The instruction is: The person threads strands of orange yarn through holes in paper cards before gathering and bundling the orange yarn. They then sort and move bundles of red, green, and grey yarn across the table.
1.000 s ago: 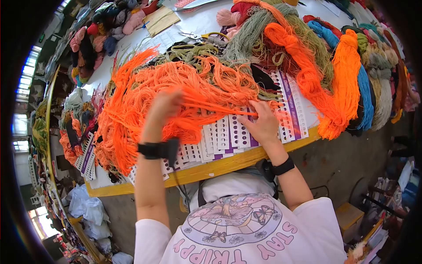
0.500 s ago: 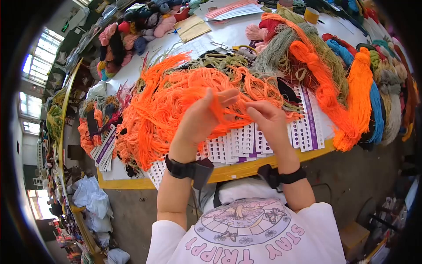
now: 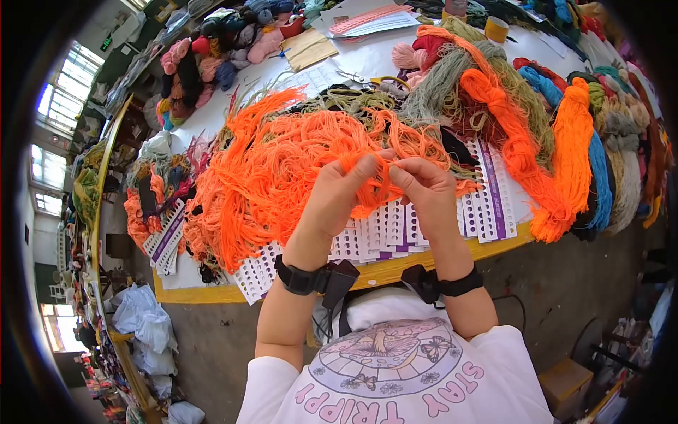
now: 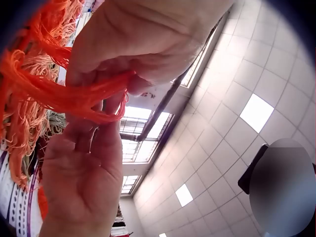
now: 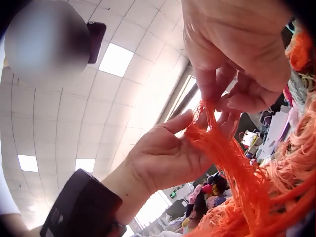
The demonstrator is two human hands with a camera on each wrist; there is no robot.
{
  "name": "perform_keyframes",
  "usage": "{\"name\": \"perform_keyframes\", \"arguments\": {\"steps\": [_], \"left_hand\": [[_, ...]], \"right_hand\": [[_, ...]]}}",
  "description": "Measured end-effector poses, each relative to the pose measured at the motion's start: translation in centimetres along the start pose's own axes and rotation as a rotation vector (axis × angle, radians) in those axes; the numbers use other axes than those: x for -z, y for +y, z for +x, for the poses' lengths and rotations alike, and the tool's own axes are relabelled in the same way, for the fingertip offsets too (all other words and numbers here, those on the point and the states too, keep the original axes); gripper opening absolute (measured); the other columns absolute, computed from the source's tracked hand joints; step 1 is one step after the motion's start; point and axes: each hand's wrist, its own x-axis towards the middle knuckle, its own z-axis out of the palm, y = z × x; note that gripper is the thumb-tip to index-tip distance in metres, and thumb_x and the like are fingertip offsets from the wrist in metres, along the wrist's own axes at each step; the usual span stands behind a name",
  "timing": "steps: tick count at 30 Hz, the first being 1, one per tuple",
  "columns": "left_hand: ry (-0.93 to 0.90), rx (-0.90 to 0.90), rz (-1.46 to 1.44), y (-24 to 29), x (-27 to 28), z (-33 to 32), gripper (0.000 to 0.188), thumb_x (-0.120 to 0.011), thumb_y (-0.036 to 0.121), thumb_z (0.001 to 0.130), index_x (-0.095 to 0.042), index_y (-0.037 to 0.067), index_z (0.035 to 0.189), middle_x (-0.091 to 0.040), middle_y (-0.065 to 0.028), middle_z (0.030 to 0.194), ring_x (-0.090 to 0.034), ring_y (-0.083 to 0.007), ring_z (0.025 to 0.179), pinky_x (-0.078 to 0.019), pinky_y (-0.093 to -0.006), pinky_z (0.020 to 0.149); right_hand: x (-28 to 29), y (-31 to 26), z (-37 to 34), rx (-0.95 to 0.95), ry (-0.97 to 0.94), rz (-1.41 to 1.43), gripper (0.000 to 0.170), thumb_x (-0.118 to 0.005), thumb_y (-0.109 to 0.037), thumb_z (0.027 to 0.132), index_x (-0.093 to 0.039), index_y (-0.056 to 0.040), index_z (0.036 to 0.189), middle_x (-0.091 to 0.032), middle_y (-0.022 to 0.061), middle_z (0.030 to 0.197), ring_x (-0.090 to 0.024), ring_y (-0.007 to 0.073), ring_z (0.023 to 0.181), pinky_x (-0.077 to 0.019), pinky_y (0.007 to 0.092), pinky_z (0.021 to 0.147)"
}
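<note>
The left hand [image 3: 335,196] holds a bundle of orange yarn [image 5: 232,160] between thumb and fingers; the right hand [image 3: 432,196] pinches some strands. The bundle is over a tangled orange yarn heap [image 3: 261,173] on the table [image 3: 487,251] (yellow-edged), with hole-punched cards [image 3: 353,242] in front and yellow-handled scissors [image 3: 378,79] behind.

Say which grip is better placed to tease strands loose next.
Probably the right grip: it pinches thin strands of the orange yarn at their tip, while the left grip seems busy supporting the thicker bunch.
</note>
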Motion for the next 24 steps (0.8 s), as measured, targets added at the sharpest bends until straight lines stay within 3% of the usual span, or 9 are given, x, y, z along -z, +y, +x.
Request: {"name": "perform_keyframes", "arguments": {"steps": [3, 11, 14, 17, 24], "left_hand": [[0.015, -0.125, 0.110, -1.1, 0.0, 0.3, 0.029, -0.052, 0.019, 0.087, -0.057, -0.004, 0.103, -0.061, -0.0064, 0.089, -0.057, -0.0099, 0.076, -0.0481, -0.0245, 0.069], [0.100, 0.012, -0.249, -1.1, 0.3, 0.6, 0.029, -0.049, 0.021, 0.089, -0.058, -0.005, 0.095, -0.061, -0.0104, 0.088, -0.060, -0.0161, 0.078, -0.0510, -0.0281, 0.069], [0.109, 0.044, -0.273, -0.8, -0.1, 0.5, 0.031, -0.047, 0.023, 0.089, -0.058, -0.005, 0.095, -0.061, -0.0109, 0.089, -0.060, -0.0165, 0.078, -0.0511, -0.0282, 0.069], [0.094, 0.055, -0.210, -0.8, -0.1, 0.4, 0.031, -0.046, 0.024, 0.090, -0.058, -0.005, 0.096, -0.061, -0.0111, 0.090, -0.060, -0.0162, 0.079, -0.0509, -0.0280, 0.069], [0.098, -0.017, -0.267, -1.6, 0.7, 0.7, 0.025, -0.051, 0.018, 0.088, -0.058, -0.003, 0.098, -0.061, -0.0087, 0.092, -0.058, -0.0136, 0.082, -0.0492, -0.0262, 0.072]], "right_hand": [[-0.2, -0.2, -0.2, 0.051, -0.008, -0.107, 0.007, -0.058, -0.006, 0.081, -0.061, -0.0013, 0.085, -0.061, 0.0057, 0.093, -0.055, 0.0064, 0.072, -0.0471, 0.0188, 0.060], [0.4, 0.4, 0.0, -0.163, 0.053, 0.038, 0.017, -0.059, -0.017, 0.083, -0.062, -0.0009, 0.085, -0.062, 0.0025, 0.080, -0.055, 0.0045, 0.071, -0.0471, 0.0188, 0.059], [-0.5, -0.6, -0.1, -0.143, 0.041, 0.048, 0.015, -0.060, -0.014, 0.081, -0.062, 0.0002, 0.085, -0.062, 0.0023, 0.081, -0.055, 0.0047, 0.071, -0.0466, 0.0193, 0.059], [-0.2, 1.1, 0.2, -0.101, 0.007, -0.202, 0.011, -0.060, -0.009, 0.081, -0.062, 0.0007, 0.085, -0.062, 0.0030, 0.085, -0.055, 0.0056, 0.072, -0.0478, 0.0207, 0.062], [-0.7, 0.7, -0.1, -0.014, 0.079, -0.013, 0.007, -0.059, -0.006, 0.080, -0.062, 0.0002, 0.084, -0.061, 0.0014, 0.083, -0.054, 0.0043, 0.071, -0.0460, 0.0190, 0.064]]}}
